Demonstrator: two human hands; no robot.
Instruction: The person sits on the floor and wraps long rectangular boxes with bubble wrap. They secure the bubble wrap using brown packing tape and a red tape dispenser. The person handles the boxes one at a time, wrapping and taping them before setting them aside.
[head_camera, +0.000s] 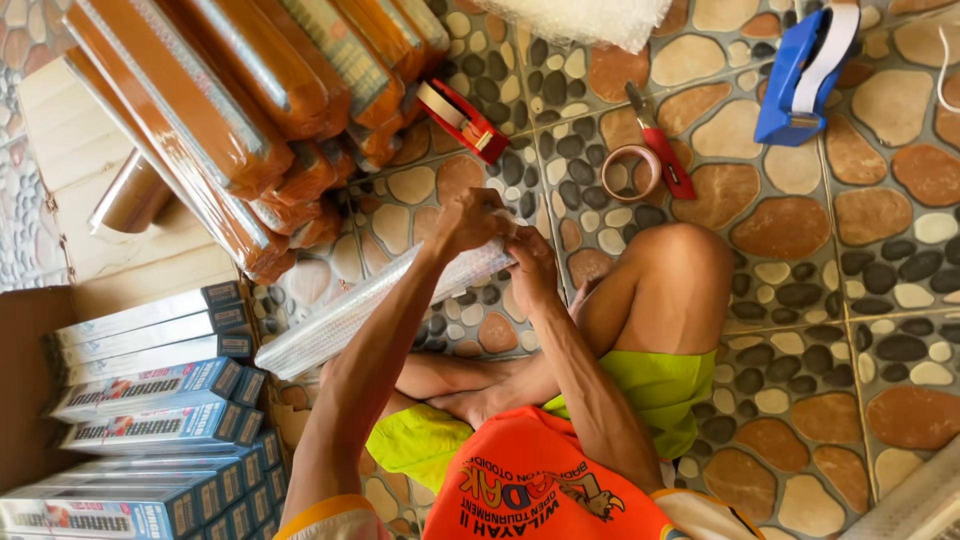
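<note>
A: Both hands mid-frame? 
B: Yes, left hand (470, 222) & right hand (532, 268) pinched shut on bubble-wrapped box (375, 300). 
A: Packages? 
B: Orange taped stack (240, 110) upper left; blue boxes (150, 420) lower left.

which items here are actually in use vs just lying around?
In hand:
- long bubble-wrapped box, held at its end by left hand and right hand

Lying about:
- red tape dispenser
- blue tape dispenser
- tape roll
- red-handled cutter
- stack of brown-wrapped packs
- blue and white boxes
- bubble wrap
</note>
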